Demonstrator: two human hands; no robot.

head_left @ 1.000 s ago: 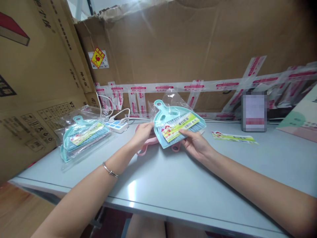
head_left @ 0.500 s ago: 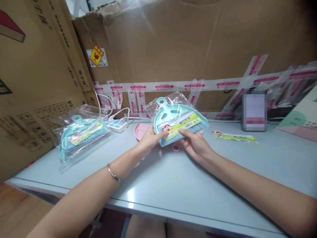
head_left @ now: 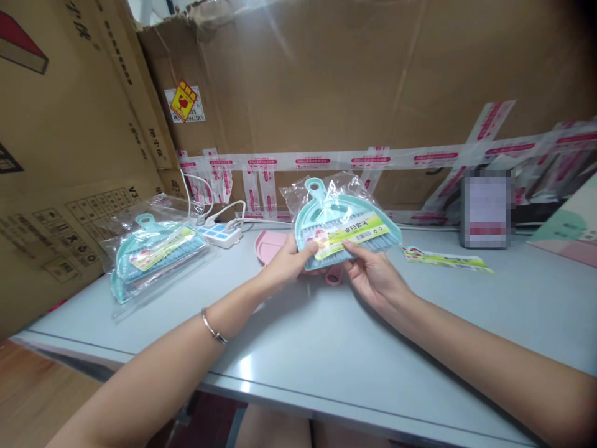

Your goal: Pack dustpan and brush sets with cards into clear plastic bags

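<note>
Both hands hold up a teal mini dustpan and brush set (head_left: 342, 218) in a clear plastic bag, with a yellow-green label card across its front. My left hand (head_left: 290, 264) pinches its lower left edge, thumb on top. My right hand (head_left: 373, 277) grips the lower edge under the label. A pink dustpan (head_left: 270, 241) lies on the grey table (head_left: 326, 348) just behind the hands, partly hidden by them.
A pile of bagged teal dustpan sets (head_left: 153, 252) lies at the left. A white power strip (head_left: 219, 233) with cables sits at the back. A loose label card (head_left: 445, 260) lies to the right. Taped cardboard (head_left: 326, 93) walls the back and left.
The bagged set has been raised and shifted slightly right. My left hand slid from its left side to its lower edge. More of the pink dustpan shows.
</note>
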